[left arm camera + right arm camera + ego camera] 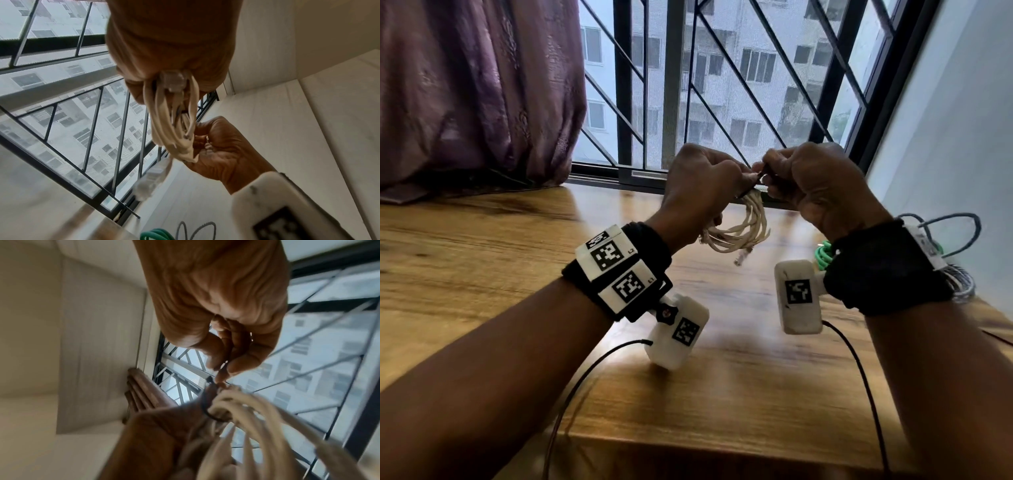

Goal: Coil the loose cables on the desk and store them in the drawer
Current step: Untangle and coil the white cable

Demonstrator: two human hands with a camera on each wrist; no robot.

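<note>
A cream-white cable coil (739,226) hangs above the wooden desk (482,260). My left hand (700,181) grips its top, the loops (174,129) running out of my fist. A thin black tie (207,408) circles the bundle. My right hand (808,178) pinches the tie's end (223,368) between thumb and fingertips, right beside the left. A clear plug (152,178) dangles from the white coil (246,426). A green cable (823,255) and a grey cable (959,226) lie on the desk behind my right wrist. No drawer shows.
A barred window (722,85) runs along the desk's far edge, with a purple curtain (476,92) at the left and a white wall (955,137) at the right. Black camera leads (859,377) trail from my wrists over the near desk edge.
</note>
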